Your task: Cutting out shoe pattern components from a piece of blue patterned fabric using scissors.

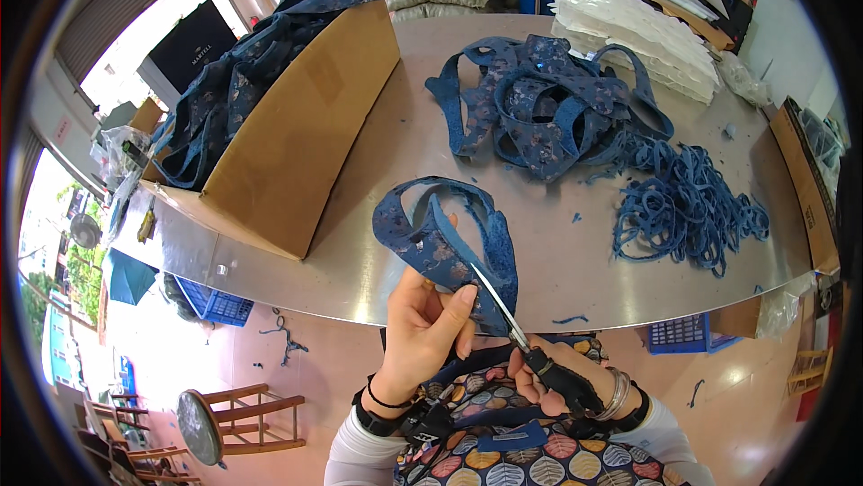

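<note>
My left hand (427,329) pinches a looped strip of blue flowered fabric (416,239) between thumb and fingers, just over the table's near edge. In my right hand (553,378) is a pair of scissors (502,304) with dark handles. Their blades lie along the strip's edge, close to my left thumb. Whether they are cutting into the fabric, I cannot tell. Past the strip, a heap of similar blue strips (557,117) lies on the metal table (395,117). Beside that heap is a tangle of thin blue offcuts (688,203).
A cardboard box (297,126) heaped with blue strips stands at the left of the table. White stacked sheets (634,36) lie at the back right. Another carton (805,180) is at the right edge. A wooden stool (243,423) and blue crates (214,300) are on the floor.
</note>
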Demonstrator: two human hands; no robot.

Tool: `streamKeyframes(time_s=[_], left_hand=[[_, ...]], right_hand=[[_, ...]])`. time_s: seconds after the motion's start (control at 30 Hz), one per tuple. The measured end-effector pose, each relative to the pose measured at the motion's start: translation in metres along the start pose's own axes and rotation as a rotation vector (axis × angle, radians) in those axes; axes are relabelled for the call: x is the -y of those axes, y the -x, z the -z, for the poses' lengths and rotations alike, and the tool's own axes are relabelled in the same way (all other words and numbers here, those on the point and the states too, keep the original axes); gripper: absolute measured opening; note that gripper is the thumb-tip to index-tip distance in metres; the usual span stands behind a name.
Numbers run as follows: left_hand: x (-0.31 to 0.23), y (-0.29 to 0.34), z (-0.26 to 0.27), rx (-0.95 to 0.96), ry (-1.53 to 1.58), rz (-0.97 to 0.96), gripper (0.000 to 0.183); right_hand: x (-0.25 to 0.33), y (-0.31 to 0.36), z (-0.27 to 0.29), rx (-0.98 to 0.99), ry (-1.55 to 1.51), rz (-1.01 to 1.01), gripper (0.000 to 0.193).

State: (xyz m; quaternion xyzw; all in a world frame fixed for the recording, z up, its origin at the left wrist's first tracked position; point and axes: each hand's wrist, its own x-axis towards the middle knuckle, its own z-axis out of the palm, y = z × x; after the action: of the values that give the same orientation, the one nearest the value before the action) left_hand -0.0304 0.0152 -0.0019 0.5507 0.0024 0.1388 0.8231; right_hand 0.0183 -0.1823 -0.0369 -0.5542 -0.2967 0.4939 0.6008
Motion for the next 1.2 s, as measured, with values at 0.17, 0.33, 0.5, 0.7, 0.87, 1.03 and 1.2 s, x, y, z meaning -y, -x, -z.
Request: streamKeyframes(time_s=[0.17,0.33,0.5,0.7,0.87,1.03,1.2], left_hand=[[-0.003,-0.001,-0.001,-0.021,-0.006,0.032,0.051],[-0.007,-0.002,0.005,-0.076,-0.106,0.079,0.039],[-0.005,-0.003,-0.003,-0.196,0.045,0.074,0.026],[0.0,0.002,-0.003,-0.135,-0.012,-0.034,0.017],[0.002,0.003,-0.002,-0.129,-0.009,-0.045,0.017],[0.002,0.002,-0.003,-0.124,0.008,-0.042,0.017],[0.002,0.001,-0.005,-0.126,0.027,-0.03,0.017]], right_hand=[[0.004,0.0,-0.003,-0.088,0.179,-0.005,0.05],[0.005,0.002,0.004,-0.026,-0.12,-0.235,0.083],[-0.005,0.002,0.002,-0.026,-0.147,-0.143,0.071],[-0.002,0.002,-0.002,-0.024,-0.091,-0.102,0.062],[-0.008,0.002,0.001,-0.029,0.186,-0.002,0.064],[-0.004,0.003,0.0,-0.042,0.208,-0.045,0.064],[-0.01,0.004,0.003,-0.05,0.225,-0.049,0.06]])
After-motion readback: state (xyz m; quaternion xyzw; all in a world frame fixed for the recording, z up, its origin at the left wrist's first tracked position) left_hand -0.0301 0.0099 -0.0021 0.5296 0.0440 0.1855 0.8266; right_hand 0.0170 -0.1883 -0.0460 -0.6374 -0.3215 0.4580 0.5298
